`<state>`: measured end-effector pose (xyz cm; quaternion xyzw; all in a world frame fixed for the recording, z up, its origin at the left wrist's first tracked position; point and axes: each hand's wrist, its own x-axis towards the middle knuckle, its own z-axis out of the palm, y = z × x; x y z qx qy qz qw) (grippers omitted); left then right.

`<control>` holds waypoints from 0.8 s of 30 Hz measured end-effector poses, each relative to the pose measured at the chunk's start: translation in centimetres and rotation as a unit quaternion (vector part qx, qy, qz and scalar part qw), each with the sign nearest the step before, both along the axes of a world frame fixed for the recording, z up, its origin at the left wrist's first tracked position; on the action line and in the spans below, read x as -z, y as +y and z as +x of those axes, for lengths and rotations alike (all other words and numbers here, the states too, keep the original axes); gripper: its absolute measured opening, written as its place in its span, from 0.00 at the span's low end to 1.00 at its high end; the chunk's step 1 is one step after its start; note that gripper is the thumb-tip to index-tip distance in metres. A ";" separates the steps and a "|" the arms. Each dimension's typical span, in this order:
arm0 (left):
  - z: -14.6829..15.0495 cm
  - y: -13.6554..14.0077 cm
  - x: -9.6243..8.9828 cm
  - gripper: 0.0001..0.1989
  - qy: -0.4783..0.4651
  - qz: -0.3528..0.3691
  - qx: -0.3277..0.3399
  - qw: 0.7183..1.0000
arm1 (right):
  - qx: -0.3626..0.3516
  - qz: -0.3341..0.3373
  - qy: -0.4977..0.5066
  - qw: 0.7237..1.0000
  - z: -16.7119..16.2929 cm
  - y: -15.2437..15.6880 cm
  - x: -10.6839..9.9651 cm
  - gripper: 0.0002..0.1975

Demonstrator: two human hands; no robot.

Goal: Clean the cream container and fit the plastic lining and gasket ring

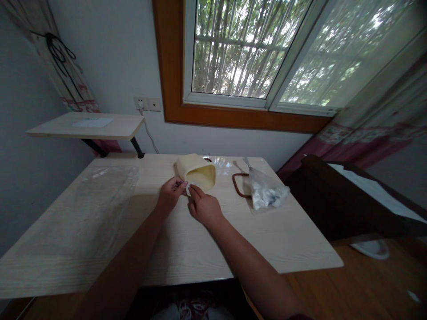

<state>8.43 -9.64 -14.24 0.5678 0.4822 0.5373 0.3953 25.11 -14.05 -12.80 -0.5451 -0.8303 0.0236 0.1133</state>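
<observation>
A cream plastic container (197, 167) lies on its side on the table, its wide opening facing me. At the lower left of its rim my left hand (171, 194) is closed, thumb and fingers pinched on a small whitish piece (188, 190). From the other side my right hand (206, 208) meets the same piece with its fingertips, fingers bent together. The piece is mostly covered by the fingers, so its kind cannot be made out, nor whether it is fixed to the container.
Right of the container are a reddish-brown loop-shaped handle (236, 186) and a clear plastic bag (267, 190) with small parts. A flat transparent plastic sheet (103, 209) covers part of the table's left. A raised shelf (66, 129) stands at the back left; the window wall (213, 140) is behind.
</observation>
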 end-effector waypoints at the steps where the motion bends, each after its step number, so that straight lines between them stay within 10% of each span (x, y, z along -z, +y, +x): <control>1: 0.0 0.0 0.1 0.16 -0.003 0.000 0.000 1.000 | 0.002 -0.001 -0.001 1.000 0.1 0.0 0.0 0.30; 12: -0.1 -0.1 -0.2 0.16 -0.017 -0.011 0.001 1.000 | 0.123 0.009 -0.010 0.992 1.8 0.9 -0.2 0.29; 24: 0.6 -0.4 0.4 0.17 -0.022 -0.019 0.014 0.999 | -0.011 -0.034 0.106 0.994 0.3 0.3 0.5 0.31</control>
